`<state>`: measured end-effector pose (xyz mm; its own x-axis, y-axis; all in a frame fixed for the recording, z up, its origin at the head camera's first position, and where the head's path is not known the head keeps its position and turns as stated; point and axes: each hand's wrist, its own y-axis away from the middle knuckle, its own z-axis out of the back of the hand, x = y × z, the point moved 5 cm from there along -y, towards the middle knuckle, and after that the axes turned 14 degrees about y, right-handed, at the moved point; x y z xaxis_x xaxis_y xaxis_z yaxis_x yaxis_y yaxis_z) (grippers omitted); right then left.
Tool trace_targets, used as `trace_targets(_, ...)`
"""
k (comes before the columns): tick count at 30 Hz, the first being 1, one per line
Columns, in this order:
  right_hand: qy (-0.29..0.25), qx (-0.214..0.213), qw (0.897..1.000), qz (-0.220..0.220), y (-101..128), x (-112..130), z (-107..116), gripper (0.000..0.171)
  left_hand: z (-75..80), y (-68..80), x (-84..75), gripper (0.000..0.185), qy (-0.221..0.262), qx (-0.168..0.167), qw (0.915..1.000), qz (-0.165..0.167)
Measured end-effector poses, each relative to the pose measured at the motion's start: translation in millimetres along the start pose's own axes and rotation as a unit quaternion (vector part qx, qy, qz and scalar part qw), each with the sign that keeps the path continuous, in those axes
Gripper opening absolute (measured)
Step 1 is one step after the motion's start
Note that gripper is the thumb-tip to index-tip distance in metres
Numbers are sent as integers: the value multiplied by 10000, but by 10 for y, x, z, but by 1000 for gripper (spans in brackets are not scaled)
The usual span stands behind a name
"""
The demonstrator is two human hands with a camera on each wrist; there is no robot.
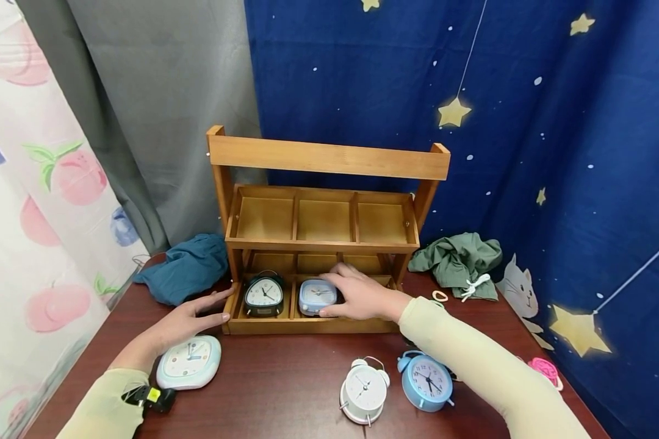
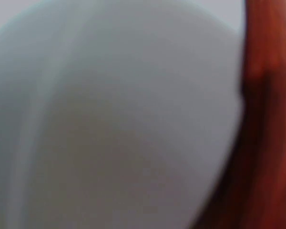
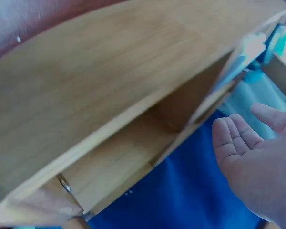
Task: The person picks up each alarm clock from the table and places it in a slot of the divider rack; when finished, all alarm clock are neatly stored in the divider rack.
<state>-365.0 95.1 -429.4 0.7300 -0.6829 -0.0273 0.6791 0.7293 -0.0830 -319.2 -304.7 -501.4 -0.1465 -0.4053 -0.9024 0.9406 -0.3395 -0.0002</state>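
Square blue clock point(image 1: 316, 297) | right grip point(image 1: 359, 296): pinching it, thumb low | left grip point(image 1: 187, 320): spread, at rack point(image 1: 318, 327)

Left arm point(image 1: 101, 399) reaching forward; left hand point(image 1: 178, 327) with fingers extended, thumb spread. Right arm point(image 1: 472, 366) angled inward from lower right; right hand point(image 1: 359, 297) with thumb apart, fingers gently bent.
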Motion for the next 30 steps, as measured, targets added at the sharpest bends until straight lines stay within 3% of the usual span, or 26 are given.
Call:
trace_targets(14, -766, -85, 9958, -501, 859, 39, 441, 101, 1, -7, -10, 75, -62, -5, 10000, 23)
trace_targets(23, -690, -11, 9941, -834, 1294, 310, 253, 94, -9, 2, -4, 75, 50, 28, 10000, 19)
trace_targets(30, -300, 308, 9973, -592, 1477, 482, 128, 96, -15, -7, 13, 73, 73, -5, 10000, -42)
